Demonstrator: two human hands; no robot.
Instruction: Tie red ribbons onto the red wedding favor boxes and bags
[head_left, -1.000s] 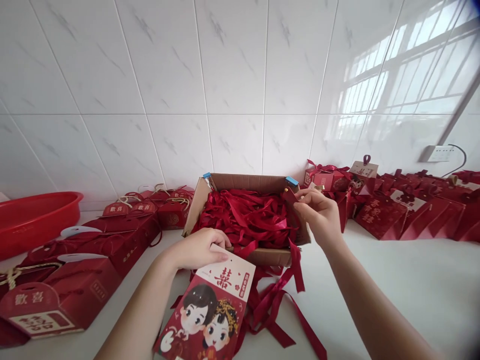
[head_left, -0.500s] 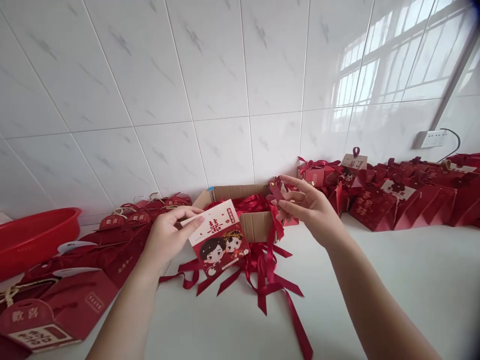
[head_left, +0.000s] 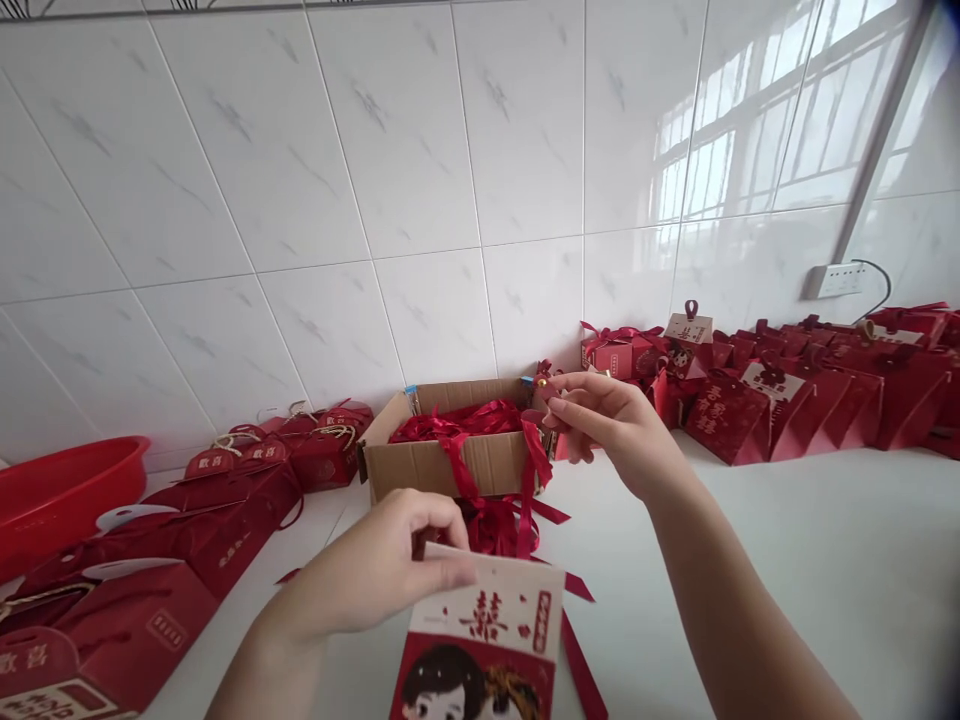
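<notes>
My left hand (head_left: 390, 560) pinches the top edge of a gift box (head_left: 502, 610) low in the view. The gift box is cream above and red below, printed with a cartoon couple; its lower part runs out of the frame, and its depth does not show. Farther up, my right hand (head_left: 611, 425) has thumb and forefinger closed on a small red strap (head_left: 547, 390) with a gold bead. That hand is beside the right end of an open cardboard box (head_left: 381, 445). Red ribbons (head_left: 487, 418) fill this box and trail over its front onto the white table (head_left: 750, 560).
Red gift boxes with cord handles (head_left: 247, 500) line the left side, near a red plastic basin (head_left: 71, 490). Several red gift boxes (head_left: 817, 410) stand along the tiled wall (head_left: 420, 130) at right. A socket strip (head_left: 836, 281) is on the wall.
My left hand has brought the gift box down and nearer to me, away from the cardboard box. My right hand still holds the strap near the box's right end. The view has shifted slightly.
</notes>
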